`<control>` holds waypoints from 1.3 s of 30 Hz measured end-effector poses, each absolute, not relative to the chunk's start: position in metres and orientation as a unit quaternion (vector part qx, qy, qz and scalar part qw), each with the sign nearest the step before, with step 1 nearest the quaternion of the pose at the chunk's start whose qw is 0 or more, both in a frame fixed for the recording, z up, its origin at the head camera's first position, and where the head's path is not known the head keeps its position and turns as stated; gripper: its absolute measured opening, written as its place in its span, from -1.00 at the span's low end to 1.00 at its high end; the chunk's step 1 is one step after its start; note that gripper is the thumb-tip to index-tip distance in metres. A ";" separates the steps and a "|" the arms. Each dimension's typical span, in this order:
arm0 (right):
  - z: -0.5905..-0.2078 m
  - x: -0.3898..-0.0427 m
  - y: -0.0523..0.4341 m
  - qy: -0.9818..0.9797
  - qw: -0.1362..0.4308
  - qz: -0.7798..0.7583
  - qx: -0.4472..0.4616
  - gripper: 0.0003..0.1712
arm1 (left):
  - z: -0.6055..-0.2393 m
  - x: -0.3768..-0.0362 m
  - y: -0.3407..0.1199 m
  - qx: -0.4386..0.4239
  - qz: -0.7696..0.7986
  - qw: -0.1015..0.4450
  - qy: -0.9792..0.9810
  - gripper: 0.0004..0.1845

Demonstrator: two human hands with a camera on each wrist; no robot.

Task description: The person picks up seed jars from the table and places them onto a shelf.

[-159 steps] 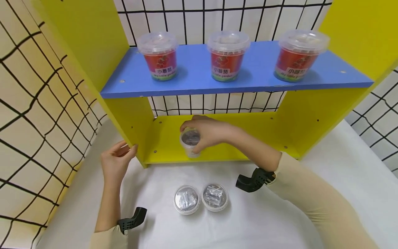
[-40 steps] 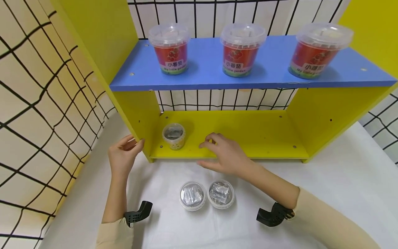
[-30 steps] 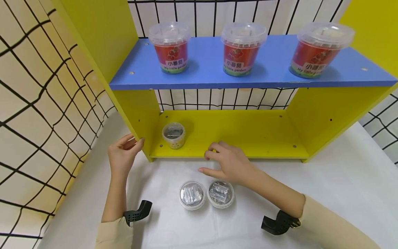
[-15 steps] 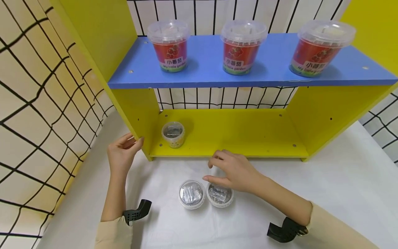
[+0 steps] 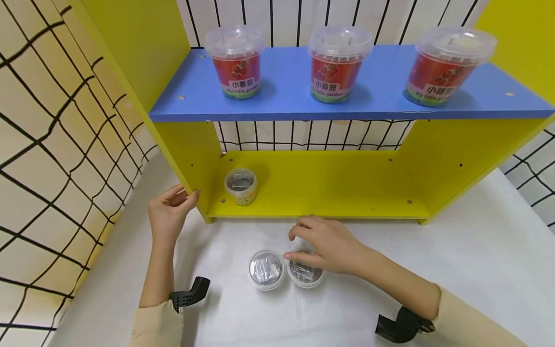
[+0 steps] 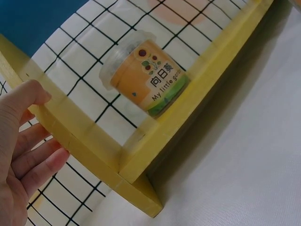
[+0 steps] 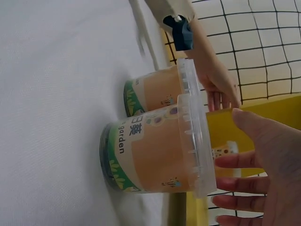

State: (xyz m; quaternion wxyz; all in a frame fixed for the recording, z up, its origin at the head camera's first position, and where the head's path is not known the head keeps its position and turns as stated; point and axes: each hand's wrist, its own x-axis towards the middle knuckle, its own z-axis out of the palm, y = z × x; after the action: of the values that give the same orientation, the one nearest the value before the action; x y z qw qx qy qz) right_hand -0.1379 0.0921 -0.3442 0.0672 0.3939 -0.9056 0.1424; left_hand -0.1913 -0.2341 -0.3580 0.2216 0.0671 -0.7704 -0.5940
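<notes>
Two clear-lidded orange cups stand side by side on the white table, the left cup [image 5: 266, 269] and the right cup [image 5: 306, 275]. My right hand [image 5: 295, 246] hovers over the right cup [image 7: 155, 162], fingers spread around its lid [image 7: 195, 136]; I cannot see a firm grip. A third orange cup [image 5: 240, 185] stands at the left of the yellow lower shelf [image 5: 329, 193], also in the left wrist view [image 6: 146, 77]. My left hand [image 5: 184, 196] rests on the front edge of the shelf's left side panel [image 6: 89, 136], fingers fairly straight.
Three red cups [image 5: 336, 62] stand in a row on the blue upper shelf [image 5: 286, 103]. A black-grid white wall surrounds the yellow shelf unit at the left and back. White table cloth [image 5: 455, 270] stretches to the right of my right arm.
My right hand let go of the cup on the lower shelf, drew back towards me and came down over the right cup on the table. The left hand has stayed put.
</notes>
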 end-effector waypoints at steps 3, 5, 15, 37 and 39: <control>-0.342 -0.134 0.093 -0.906 0.052 0.147 0.393 -0.52 | -0.358 -0.191 -0.234 0.067 -0.593 0.222 -0.771 -0.64; -0.341 -0.133 0.094 -0.906 0.046 0.151 0.393 -0.52 | -0.358 -0.191 -0.234 0.068 -0.594 0.220 -0.771 -0.64; -0.340 -0.127 0.099 -0.907 0.027 0.163 0.388 -0.51 | -0.357 -0.191 -0.235 0.072 -0.592 0.221 -0.772 -0.64; -0.342 -0.115 0.100 -0.902 0.009 0.154 0.403 -0.32 | -0.357 -0.192 -0.234 0.074 -0.594 0.219 -0.770 -0.63; -0.342 -0.115 0.100 -0.901 0.006 0.155 0.405 -0.33 | -0.357 -0.192 -0.235 0.074 -0.595 0.217 -0.771 -0.63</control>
State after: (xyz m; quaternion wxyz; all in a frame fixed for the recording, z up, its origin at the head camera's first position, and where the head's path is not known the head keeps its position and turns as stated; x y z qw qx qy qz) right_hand -0.1153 0.0999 -0.3420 0.0059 0.4047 -0.9013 0.1546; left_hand -0.1917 -0.2346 -0.3572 0.2167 0.0741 -0.7707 -0.5946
